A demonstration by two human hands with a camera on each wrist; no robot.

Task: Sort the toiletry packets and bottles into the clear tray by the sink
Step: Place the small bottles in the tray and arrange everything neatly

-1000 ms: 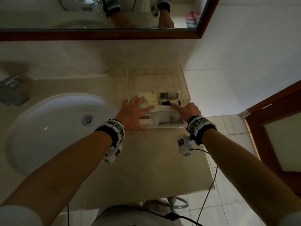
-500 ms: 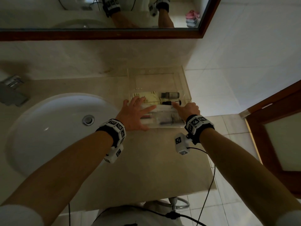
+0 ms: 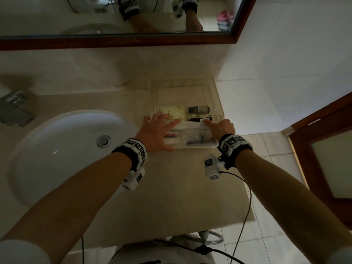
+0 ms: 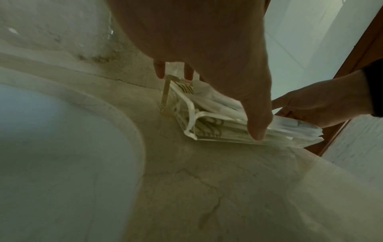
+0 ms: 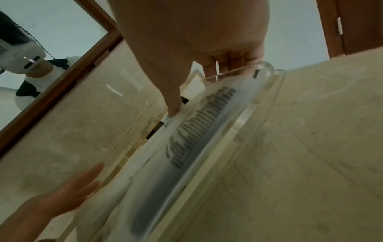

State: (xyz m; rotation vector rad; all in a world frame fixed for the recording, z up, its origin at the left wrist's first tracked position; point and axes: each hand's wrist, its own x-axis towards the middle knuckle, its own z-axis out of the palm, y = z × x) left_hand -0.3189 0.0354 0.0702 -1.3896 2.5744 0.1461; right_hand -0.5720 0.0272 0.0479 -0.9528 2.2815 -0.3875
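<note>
The clear tray (image 3: 216, 100) stands on the counter against the back wall, right of the sink. Its front compartment holds white packets (image 3: 192, 139), among them a packed dark comb (image 5: 199, 131). Behind them lie a yellowish packet (image 3: 176, 112), a grey bottle (image 3: 199, 109) and a dark bottle (image 3: 198, 119). My left hand (image 3: 159, 130) lies flat on the packets with straight fingers, its thumb (image 4: 257, 131) at the tray's front wall. My right hand (image 3: 222, 126) sits at the tray's right end, thumb (image 5: 174, 106) pressing a white packet, fingers curled at the right wall.
The white sink (image 3: 57, 149) fills the counter's left side, with a faucet (image 3: 15, 107) behind it. A wood-framed mirror (image 3: 114, 42) hangs above. The beige counter (image 3: 181, 187) ends just right of the tray, and a wooden door (image 3: 323, 149) stands beyond.
</note>
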